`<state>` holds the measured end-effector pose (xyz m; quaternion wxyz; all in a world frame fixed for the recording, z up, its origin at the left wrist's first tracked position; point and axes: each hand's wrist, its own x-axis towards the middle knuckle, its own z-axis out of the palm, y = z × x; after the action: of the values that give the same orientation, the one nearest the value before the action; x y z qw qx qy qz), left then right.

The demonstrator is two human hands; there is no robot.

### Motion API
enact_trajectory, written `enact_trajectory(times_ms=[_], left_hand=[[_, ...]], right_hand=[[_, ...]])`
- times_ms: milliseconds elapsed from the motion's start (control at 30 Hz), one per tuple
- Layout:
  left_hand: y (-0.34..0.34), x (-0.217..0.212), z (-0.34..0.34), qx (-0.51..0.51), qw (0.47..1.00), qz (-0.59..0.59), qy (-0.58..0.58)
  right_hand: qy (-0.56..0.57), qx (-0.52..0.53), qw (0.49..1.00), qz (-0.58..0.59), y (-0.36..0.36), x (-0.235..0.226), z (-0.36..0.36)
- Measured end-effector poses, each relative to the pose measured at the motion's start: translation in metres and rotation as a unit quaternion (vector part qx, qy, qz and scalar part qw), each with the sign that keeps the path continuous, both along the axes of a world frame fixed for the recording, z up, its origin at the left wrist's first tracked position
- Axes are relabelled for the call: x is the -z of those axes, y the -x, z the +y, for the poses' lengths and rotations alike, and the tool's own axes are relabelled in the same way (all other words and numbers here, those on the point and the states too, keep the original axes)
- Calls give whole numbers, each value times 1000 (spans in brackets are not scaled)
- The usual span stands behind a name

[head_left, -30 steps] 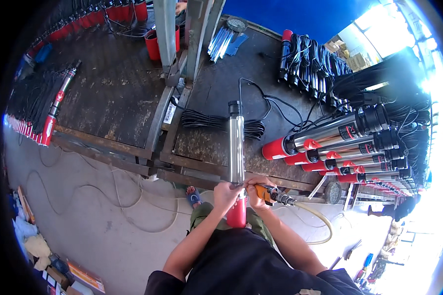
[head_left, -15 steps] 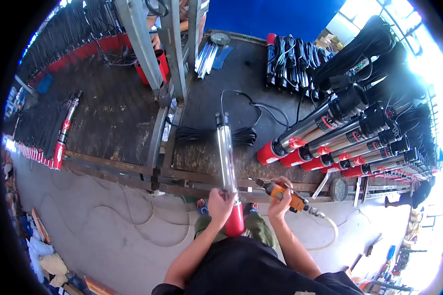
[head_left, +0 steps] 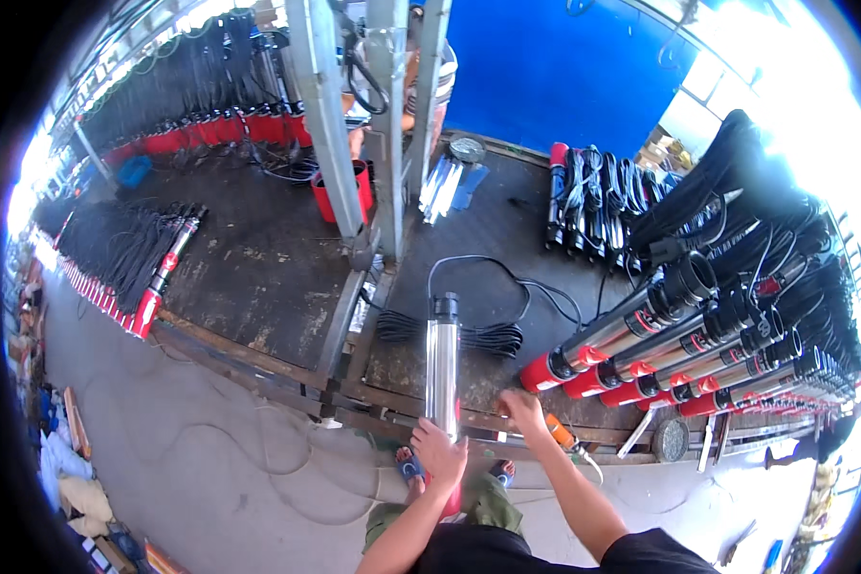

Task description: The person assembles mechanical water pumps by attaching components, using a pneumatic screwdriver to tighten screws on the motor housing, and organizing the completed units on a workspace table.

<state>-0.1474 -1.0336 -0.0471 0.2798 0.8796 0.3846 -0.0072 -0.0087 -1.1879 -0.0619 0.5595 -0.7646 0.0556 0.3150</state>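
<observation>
A long steel pump (head_left: 442, 368) with a red lower end lies lengthwise on the dark bench, a black cable (head_left: 478, 337) coiled at its far end. My left hand (head_left: 438, 454) grips its lower part near the bench's front edge. My right hand (head_left: 523, 409) rests on the bench edge just to the right, fingers spread, holding nothing. An orange power tool (head_left: 561, 433) lies right beside that hand.
Several similar red-ended pumps (head_left: 660, 344) are stacked at the right with bundled black cables (head_left: 737, 210). More pumps (head_left: 163, 273) lie at the left. Grey metal posts (head_left: 373, 124) rise at the bench's middle, a red bucket (head_left: 340, 191) behind them. A round disc (head_left: 671, 439) sits at the front right.
My right hand has let go of the orange tool and moved up onto the bench edge. My left hand keeps its hold on the pump.
</observation>
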Motion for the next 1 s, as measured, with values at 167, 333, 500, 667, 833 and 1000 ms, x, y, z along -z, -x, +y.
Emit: enact_trajectory(times_ms=[167,333,500,667,833,1000], left_hand=[[-1,-1,14,15,998,-22,57],[-8,36,26,52,992,-30,110],[-3,-25,76,16,993,-17,115],[-34,-42,97,71,989,-68,111],[-75,-18,113,53,995,-27,86],[-103,24,135,81,991,42,98]], right_hand=[[416,-292,664,-549,-90,-14,84],[511,-454,573,-452,-147,-9,94],[512,-428,441,-600,-158,-105,163],[584,-391,163,-693,-166,-203,171],[451,-431,245,-742,-111,-347,154],[317,-303,509,-740,-2,-408,121]])
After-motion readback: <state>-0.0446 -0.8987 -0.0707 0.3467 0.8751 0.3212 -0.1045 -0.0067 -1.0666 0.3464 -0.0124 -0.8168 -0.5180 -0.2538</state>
